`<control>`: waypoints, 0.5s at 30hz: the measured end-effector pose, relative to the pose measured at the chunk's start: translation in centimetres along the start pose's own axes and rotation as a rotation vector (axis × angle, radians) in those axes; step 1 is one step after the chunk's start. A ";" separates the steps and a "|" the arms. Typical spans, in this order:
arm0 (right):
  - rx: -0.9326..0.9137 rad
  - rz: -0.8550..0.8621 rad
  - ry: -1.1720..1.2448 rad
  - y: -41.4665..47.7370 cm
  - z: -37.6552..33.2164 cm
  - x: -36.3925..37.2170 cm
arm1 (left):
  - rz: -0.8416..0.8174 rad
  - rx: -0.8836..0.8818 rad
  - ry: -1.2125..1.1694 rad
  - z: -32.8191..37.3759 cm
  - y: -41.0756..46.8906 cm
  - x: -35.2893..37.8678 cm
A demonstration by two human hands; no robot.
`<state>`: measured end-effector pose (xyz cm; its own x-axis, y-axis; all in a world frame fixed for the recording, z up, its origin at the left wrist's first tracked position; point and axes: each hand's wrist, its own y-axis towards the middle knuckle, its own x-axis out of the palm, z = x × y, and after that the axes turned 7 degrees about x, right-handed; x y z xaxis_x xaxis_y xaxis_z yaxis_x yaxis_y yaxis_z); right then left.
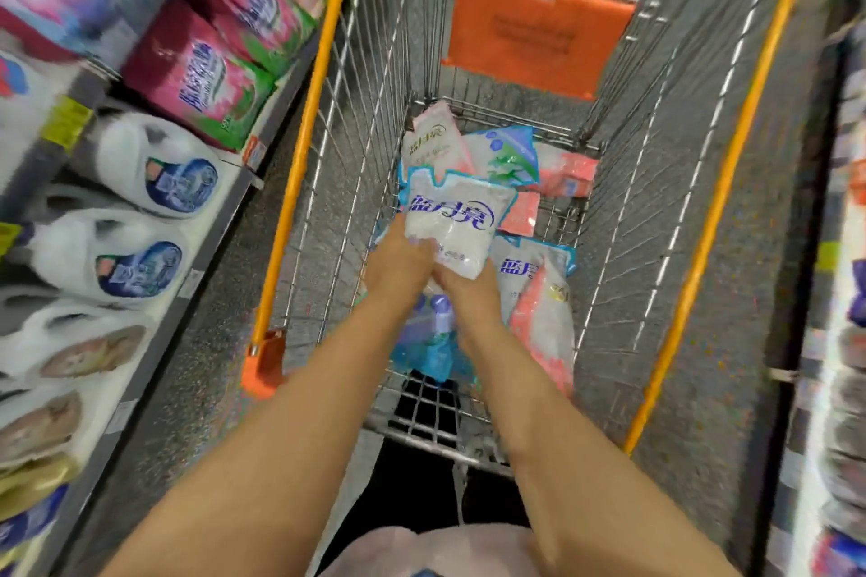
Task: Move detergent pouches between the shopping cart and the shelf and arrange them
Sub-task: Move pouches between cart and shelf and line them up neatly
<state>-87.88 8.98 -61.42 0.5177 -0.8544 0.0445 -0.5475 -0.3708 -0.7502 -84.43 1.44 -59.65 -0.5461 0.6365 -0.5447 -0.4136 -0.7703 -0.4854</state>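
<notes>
Both my hands reach down into the wire shopping cart (356,117). My left hand (398,265) and my right hand (468,290) together grip the lower edge of a white detergent pouch with blue lettering (457,220), lifted a little above the pile. Several other pouches lie in the cart: a pink-and-white one (438,143) at the far end, a blue-and-green one (508,155), pink ones (567,176), a blue-edged white one (534,267) and a blue one (429,342) under my wrists. The shelf (154,220) stands at the left.
The shelf holds pink-and-green detergent bags (201,75) above and white jugs (154,164) below, with price tags on its edge. The cart has orange rails (304,127) and an orange child-seat flap (539,23). Another blurred shelf (843,295) lines the right side.
</notes>
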 end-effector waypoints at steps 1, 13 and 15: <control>-0.047 -0.014 -0.019 -1.4 -1.3 -0.6 | 0.023 0.041 -0.036 1.3 -1.3 -0.5; -0.596 -0.135 -0.052 -21.7 -11.8 -3.7 | 0.415 0.559 -0.428 12.7 -21.5 -10.4; -0.679 -0.167 -0.022 -24.8 -12.9 -2.7 | 0.481 0.652 -0.434 13.6 -24.3 -12.9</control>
<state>-84.17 15.76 -34.36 0.6400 -0.7612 0.1050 -0.7453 -0.6482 -0.1562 -77.25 11.37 -31.53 -0.9368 0.2726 -0.2195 -0.3282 -0.9021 0.2803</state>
